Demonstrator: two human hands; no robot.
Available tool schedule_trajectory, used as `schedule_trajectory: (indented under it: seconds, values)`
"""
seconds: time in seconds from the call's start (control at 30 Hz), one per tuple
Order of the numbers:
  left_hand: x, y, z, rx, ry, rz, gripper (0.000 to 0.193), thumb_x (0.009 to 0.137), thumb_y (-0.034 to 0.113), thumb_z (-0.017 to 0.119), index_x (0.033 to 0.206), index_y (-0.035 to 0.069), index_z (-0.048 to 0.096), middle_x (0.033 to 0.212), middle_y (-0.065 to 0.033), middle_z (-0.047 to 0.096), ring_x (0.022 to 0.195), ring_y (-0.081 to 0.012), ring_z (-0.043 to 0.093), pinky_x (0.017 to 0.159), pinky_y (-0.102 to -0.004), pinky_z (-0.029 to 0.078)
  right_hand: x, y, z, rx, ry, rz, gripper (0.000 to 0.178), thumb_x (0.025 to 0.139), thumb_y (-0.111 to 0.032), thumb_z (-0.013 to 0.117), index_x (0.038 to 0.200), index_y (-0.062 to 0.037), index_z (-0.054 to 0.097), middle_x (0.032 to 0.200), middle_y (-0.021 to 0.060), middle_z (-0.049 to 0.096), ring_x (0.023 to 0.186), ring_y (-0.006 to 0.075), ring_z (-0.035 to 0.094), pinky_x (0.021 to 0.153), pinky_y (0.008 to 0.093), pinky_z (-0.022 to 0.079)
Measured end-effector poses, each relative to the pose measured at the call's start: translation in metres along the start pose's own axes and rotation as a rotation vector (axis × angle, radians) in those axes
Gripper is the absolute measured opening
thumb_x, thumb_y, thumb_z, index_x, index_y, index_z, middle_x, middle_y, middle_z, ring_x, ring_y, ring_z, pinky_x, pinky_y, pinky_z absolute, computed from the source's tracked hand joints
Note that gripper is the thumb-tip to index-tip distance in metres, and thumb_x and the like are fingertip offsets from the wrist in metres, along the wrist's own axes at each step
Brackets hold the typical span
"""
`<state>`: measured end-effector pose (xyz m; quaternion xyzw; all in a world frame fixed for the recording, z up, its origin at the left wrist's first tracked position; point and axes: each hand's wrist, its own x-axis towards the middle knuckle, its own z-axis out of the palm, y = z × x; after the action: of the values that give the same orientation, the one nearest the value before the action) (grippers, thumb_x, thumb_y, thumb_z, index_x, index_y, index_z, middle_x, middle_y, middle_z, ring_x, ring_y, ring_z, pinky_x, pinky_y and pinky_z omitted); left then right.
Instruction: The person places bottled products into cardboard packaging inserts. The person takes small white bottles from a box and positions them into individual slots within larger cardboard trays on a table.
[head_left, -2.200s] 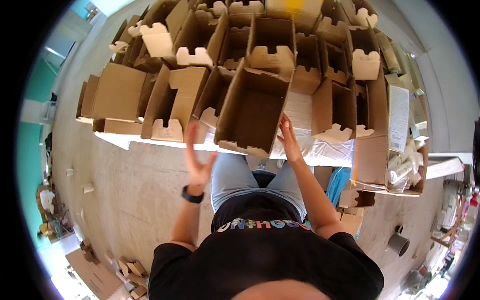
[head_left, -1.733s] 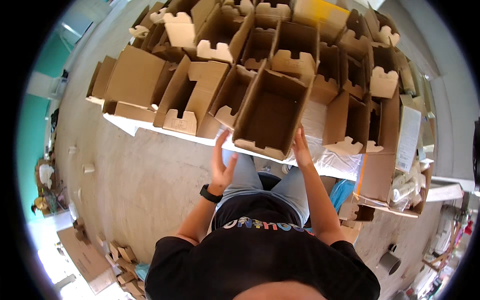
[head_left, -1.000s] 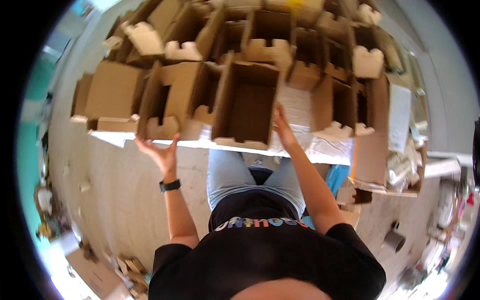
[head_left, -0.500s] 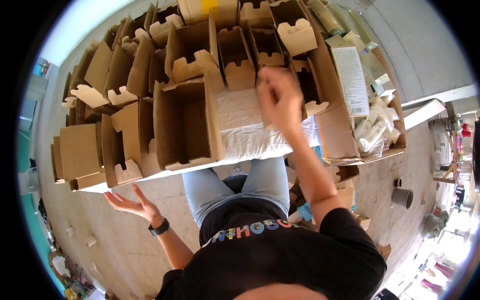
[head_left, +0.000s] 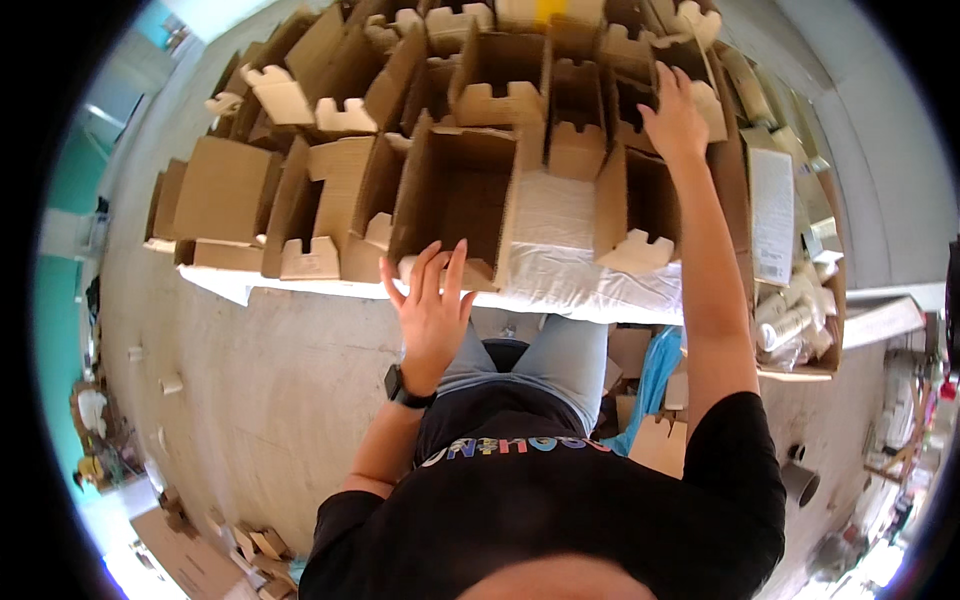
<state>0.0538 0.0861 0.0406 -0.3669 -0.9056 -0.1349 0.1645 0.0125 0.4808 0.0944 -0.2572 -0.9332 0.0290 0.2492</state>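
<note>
My left hand (head_left: pixel 430 318) is held up palm-down with its fingers spread, at the front edge of a large open cardboard box (head_left: pixel 455 190). The fingertips overlap the box's low front lip; whether they touch it I cannot tell. My right arm stretches over the boxes at the right. My right hand (head_left: pixel 682 118) is open, thumb and fingers apart, over a small open box (head_left: pixel 685 58) with a notched flap (head_left: pixel 708 108). Nearer to me, left of that forearm, stands another narrow open box (head_left: pixel 650 195) with its notched front flap folded down.
Rows of open cardboard boxes (head_left: pixel 575 110) cover the table, over a white cloth (head_left: pixel 570 285). At the right a bigger carton (head_left: pixel 835 345) holds white bottles (head_left: pixel 785 328) and slim packages (head_left: pixel 772 215). Beneath the table's right side lie blue plastic (head_left: pixel 650 385) and loose cardboard (head_left: pixel 658 445).
The right hand has gone from above the white cloth to the boxes farther back at the right. The left hand has risen from beside the table to the large box's front. The view has shifted.
</note>
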Motion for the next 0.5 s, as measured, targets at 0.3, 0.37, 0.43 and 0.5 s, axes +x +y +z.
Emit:
schedule_trajectory:
  seconds: [0.3,0.37,0.43,0.5]
  values:
    - [0.010,-0.022,0.001,-0.089,0.053,0.140,0.064,0.058,0.030,0.080,0.115,0.011,0.057,0.092,-0.0019,0.060,0.105,-0.0200,0.055,0.111,-0.0552,0.022,0.014,0.019,0.007,-0.306,-0.063,-0.098,0.073,0.081,-0.006,0.067,0.144,-0.0211,0.033,0.137,0.0102,0.046,0.098,0.0340,0.064,0.073,0.0458,0.056]
    - [0.011,-0.027,-0.001,-0.081,0.082,0.121,0.062,0.060,0.032,0.080,0.114,0.010,0.058,0.093,-0.0020,0.060,0.105,-0.0205,0.055,0.111,-0.0546,0.023,0.019,0.021,0.011,-0.412,-0.159,-0.120,0.068,0.081,-0.004,0.065,0.141,-0.0197,0.037,0.125,0.0109,0.054,0.095,0.0334,0.065,0.071,0.0454,0.056]
    - [0.012,-0.028,-0.003,-0.082,0.111,0.106,0.061,0.061,0.032,0.080,0.113,0.009,0.058,0.093,-0.0020,0.061,0.104,-0.0209,0.055,0.111,-0.0548,0.023,0.023,0.028,0.011,-0.440,-0.102,-0.159,0.047,0.082,-0.004,0.062,0.126,-0.0146,0.048,0.102,0.0106,0.062,0.093,0.0333,0.064,0.069,0.0453,0.055]
    - [0.014,-0.030,0.000,-0.081,0.130,0.125,0.060,0.063,0.032,0.079,0.114,0.009,0.058,0.094,-0.0021,0.061,0.104,-0.0212,0.055,0.111,-0.0545,0.024,0.029,0.038,0.009,-0.462,-0.055,-0.187,0.037,0.083,-0.006,0.062,0.117,-0.0126,0.050,0.097,0.0106,0.064,0.094,0.0337,0.064,0.067,0.0454,0.055]
